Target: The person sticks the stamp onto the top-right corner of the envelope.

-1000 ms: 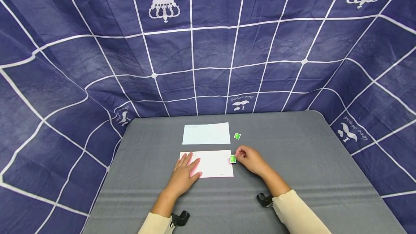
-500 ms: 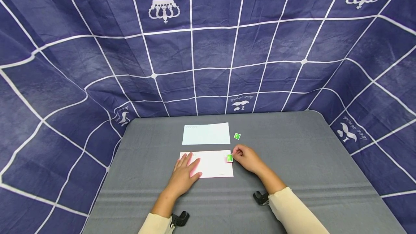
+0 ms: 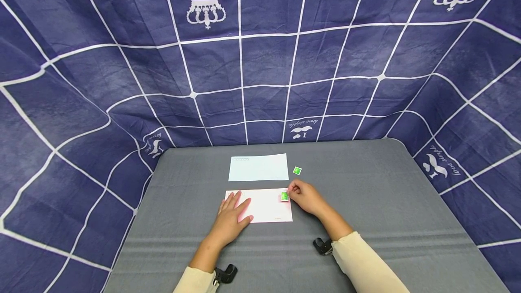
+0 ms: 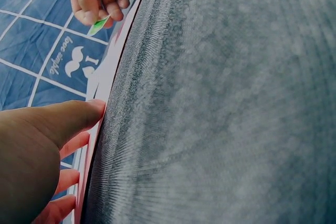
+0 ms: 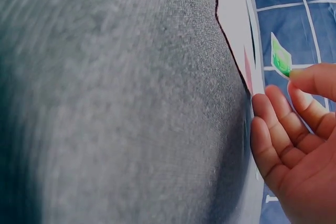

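A pinkish-white envelope lies on the grey table in the head view. My left hand rests on its left part with fingers spread, and in the left wrist view the thumb lies along the near edge. Between thumb and forefinger, my right hand pinches a green stamp by its edge, over the envelope's upper right corner. The right wrist view shows the stamp raised above the envelope, with the other fingers loosely curled below.
Behind lies a pale bluish envelope with small printed boxes. To its right a second green stamp sits on the grey table. A blue curtain with white lines stands around the back and sides. Each wrist wears a black camera.
My right hand has moved left with the stamp, from the envelope's right edge to over its upper right corner. The left hand has stayed in place.
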`<state>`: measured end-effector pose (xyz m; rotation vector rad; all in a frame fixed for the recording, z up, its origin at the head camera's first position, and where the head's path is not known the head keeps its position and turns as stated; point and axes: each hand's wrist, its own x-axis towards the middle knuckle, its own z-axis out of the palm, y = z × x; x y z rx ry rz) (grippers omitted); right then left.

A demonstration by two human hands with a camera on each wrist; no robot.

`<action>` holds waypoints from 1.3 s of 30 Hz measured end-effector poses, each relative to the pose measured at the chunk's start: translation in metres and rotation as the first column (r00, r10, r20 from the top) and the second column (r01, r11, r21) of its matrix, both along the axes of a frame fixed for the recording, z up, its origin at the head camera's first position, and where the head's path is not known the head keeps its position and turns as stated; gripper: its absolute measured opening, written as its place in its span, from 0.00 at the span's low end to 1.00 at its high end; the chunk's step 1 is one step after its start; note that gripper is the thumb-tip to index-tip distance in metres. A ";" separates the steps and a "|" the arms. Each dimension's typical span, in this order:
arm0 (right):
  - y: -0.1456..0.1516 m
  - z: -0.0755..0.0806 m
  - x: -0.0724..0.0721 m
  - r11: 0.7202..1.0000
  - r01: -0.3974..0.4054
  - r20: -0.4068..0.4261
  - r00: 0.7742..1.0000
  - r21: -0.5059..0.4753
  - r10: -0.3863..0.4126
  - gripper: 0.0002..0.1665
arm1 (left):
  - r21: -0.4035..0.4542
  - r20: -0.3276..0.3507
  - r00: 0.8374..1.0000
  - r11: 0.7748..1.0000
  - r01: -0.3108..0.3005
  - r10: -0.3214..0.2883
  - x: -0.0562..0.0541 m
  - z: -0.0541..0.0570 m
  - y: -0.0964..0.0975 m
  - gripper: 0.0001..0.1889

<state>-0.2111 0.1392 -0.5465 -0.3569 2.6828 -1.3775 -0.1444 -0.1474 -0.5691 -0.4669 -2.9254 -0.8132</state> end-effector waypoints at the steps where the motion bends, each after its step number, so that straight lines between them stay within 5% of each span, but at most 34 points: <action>1: -0.001 0.000 0.000 1.000 0.002 0.002 1.000 0.000 -0.002 0.03 | 0.000 0.000 1.000 1.000 0.000 0.000 0.000 0.000 0.000 0.29; 18: -0.010 -0.003 -0.007 1.000 -0.023 -0.026 0.999 0.017 0.023 0.05 | 0.019 0.009 1.000 1.000 0.007 -0.007 0.000 0.001 0.001 0.29; 26: -0.015 -0.006 -0.010 1.000 -0.013 -0.004 1.000 0.026 0.013 0.04 | 0.043 -0.046 0.999 0.999 0.020 -0.018 0.002 0.001 0.000 0.29; 39: -0.018 -0.009 -0.014 1.000 -0.001 0.019 1.000 0.030 0.000 0.03 | 0.017 0.024 1.000 1.000 0.005 -0.005 0.000 0.000 0.000 0.29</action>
